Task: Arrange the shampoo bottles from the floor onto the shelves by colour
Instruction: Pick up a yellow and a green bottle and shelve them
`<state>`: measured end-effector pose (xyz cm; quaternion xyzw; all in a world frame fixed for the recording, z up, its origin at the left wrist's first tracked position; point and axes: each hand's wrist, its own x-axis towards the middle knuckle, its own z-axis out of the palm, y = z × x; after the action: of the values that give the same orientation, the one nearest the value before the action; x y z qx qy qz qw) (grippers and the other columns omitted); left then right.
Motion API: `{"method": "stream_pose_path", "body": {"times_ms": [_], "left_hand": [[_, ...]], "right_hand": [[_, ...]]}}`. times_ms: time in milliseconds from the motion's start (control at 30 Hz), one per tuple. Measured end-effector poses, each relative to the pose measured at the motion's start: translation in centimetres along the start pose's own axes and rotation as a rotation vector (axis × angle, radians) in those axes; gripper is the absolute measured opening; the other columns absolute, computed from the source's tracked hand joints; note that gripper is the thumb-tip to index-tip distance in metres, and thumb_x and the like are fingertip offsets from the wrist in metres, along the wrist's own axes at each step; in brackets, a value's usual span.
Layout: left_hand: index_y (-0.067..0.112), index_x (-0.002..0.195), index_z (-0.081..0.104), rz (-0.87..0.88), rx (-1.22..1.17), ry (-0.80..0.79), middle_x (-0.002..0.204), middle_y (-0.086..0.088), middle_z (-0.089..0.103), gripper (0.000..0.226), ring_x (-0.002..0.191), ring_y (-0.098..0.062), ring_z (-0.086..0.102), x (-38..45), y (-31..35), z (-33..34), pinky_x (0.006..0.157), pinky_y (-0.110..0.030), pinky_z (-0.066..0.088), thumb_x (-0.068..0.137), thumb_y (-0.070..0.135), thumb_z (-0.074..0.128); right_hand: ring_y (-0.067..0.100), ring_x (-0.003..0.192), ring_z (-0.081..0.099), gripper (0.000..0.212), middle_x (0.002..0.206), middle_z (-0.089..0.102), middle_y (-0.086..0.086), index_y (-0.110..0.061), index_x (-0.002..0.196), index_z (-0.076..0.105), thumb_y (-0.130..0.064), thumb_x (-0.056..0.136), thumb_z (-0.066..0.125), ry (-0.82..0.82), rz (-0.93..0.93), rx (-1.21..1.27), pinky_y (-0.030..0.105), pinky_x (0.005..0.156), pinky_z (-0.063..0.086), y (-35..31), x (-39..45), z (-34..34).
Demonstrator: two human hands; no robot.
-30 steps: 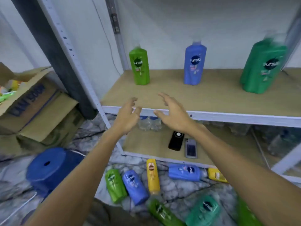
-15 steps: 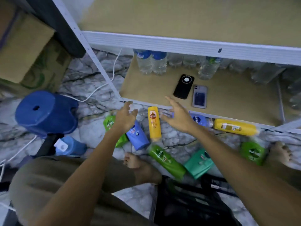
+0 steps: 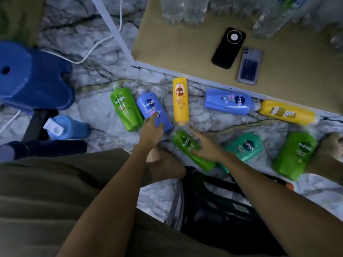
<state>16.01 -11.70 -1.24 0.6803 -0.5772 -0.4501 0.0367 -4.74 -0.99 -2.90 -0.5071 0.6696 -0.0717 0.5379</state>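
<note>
Several shampoo bottles lie on the marble floor. At the left are a light green bottle [image 3: 125, 109] and a blue bottle [image 3: 152, 108], then a yellow one [image 3: 180, 101]. Further right lie a second blue bottle [image 3: 227, 102] and a second yellow one [image 3: 286, 112]. Nearer me lie a green bottle [image 3: 187, 145], a teal one [image 3: 246, 146] and a big green one [image 3: 295, 154]. My left hand [image 3: 152, 132] hovers open over the blue bottle's lower end. My right hand [image 3: 206, 145] reaches open onto the near green bottle.
The lowest shelf board [image 3: 185, 43] holds two phones [image 3: 229, 48] [image 3: 249, 65] and several clear water bottles [image 3: 183, 8]. A blue stool [image 3: 31, 78] and a blue bottle [image 3: 68, 127] stand at the left, with a white cable [image 3: 92, 51]. My foot [image 3: 163, 164] and a black object [image 3: 219, 210] are below.
The view has tilted further down, from the upper shelf to the floor. Both hands have dropped from shelf height to the bottles on the floor, still holding nothing.
</note>
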Motion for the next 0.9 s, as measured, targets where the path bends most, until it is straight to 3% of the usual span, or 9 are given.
{"method": "stream_pose_path", "body": {"times_ms": [67, 167, 333, 500, 600, 733, 800, 900], "left_hand": [[0.015, 0.148, 0.045, 0.022, 0.044, -0.016, 0.137, -0.023, 0.042, 0.052, 0.115, -0.037, 0.053, -0.2, -0.6, 1.0, 0.095, -0.026, 0.036, 0.098, 0.016, 0.057], [0.017, 0.147, 0.047, 0.044, 0.096, -0.018, 0.13, -0.022, 0.04, 0.053, 0.112, -0.04, 0.051, -0.2, -1.7, 1.9, 0.104, -0.033, 0.036, 0.095, 0.019, 0.06], [0.016, 0.145, 0.049, 0.079, 0.112, -0.044, 0.126, -0.021, 0.038, 0.052, 0.108, -0.039, 0.052, 0.4, -1.7, 2.4, 0.108, -0.033, 0.037, 0.094, 0.018, 0.061], [0.018, 0.144, 0.05, 0.077, 0.125, -0.064, 0.128, -0.019, 0.037, 0.049, 0.111, -0.039, 0.052, 0.8, -1.1, 2.6, 0.109, -0.032, 0.037, 0.095, 0.019, 0.058], [0.019, 0.143, 0.05, 0.07, 0.127, -0.066, 0.127, -0.02, 0.038, 0.049, 0.111, -0.039, 0.052, 1.0, -1.0, 2.6, 0.108, -0.035, 0.039, 0.095, 0.018, 0.058], [0.019, 0.142, 0.052, 0.101, 0.129, -0.061, 0.124, -0.018, 0.043, 0.047, 0.106, -0.038, 0.056, 1.2, -0.6, 2.5, 0.101, -0.032, 0.041, 0.095, 0.015, 0.055], [0.017, 0.14, 0.053, 0.137, 0.12, -0.055, 0.122, -0.017, 0.048, 0.045, 0.1, -0.035, 0.06, 1.2, -0.4, 2.5, 0.094, -0.029, 0.043, 0.095, 0.012, 0.054], [0.015, 0.138, 0.055, 0.214, 0.14, -0.059, 0.114, -0.017, 0.057, 0.043, 0.096, -0.031, 0.061, 1.7, 0.4, 2.7, 0.081, -0.026, 0.041, 0.095, 0.01, 0.052]], "right_hand": [[0.029, 0.135, 0.049, 0.098, 0.148, 0.047, 0.015, -0.031, 0.157, 0.031, -0.024, 0.075, 0.084, -0.045, 0.018, -0.032, 0.024, 0.106, 0.039, 1.7, 0.1, 1.4], [0.035, 0.124, 0.052, 0.097, 0.132, 0.045, 0.017, -0.038, 0.157, 0.03, -0.024, 0.076, 0.083, -0.03, 0.076, -0.136, 0.023, 0.098, 0.038, 2.8, 0.5, 2.5], [0.045, 0.127, 0.048, 0.098, 0.131, 0.044, 0.024, -0.043, 0.158, 0.017, -0.023, 0.084, 0.077, -0.053, 0.083, -0.255, 0.041, 0.104, 0.044, 2.9, 1.0, 2.5], [0.054, 0.112, 0.055, 0.1, 0.12, 0.045, 0.025, -0.056, 0.154, 0.009, -0.033, 0.083, 0.075, -0.048, 0.06, -0.207, 0.049, 0.099, 0.05, 3.0, 1.2, 3.1], [0.049, 0.112, 0.058, 0.11, 0.124, 0.055, 0.027, -0.055, 0.154, 0.006, -0.029, 0.076, 0.079, -0.052, 0.049, -0.171, 0.048, 0.094, 0.052, 3.5, 1.7, 3.3], [0.03, 0.129, 0.056, 0.112, 0.149, 0.053, 0.006, -0.056, 0.154, 0.012, -0.017, 0.076, 0.082, -0.054, -0.023, -0.022, 0.045, 0.104, 0.05, 3.8, 1.3, 2.7], [0.02, 0.131, 0.055, 0.11, 0.15, 0.051, -0.004, -0.057, 0.153, 0.018, -0.012, 0.076, 0.083, -0.039, -0.023, 0.064, 0.042, 0.107, 0.049, 4.4, 0.7, 2.3], [0.013, 0.13, 0.055, 0.106, 0.148, 0.053, -0.009, -0.045, 0.154, 0.03, -0.009, 0.072, 0.087, -0.015, -0.023, 0.118, 0.036, 0.109, 0.048, 5.1, 0.1, 2.0]]}}
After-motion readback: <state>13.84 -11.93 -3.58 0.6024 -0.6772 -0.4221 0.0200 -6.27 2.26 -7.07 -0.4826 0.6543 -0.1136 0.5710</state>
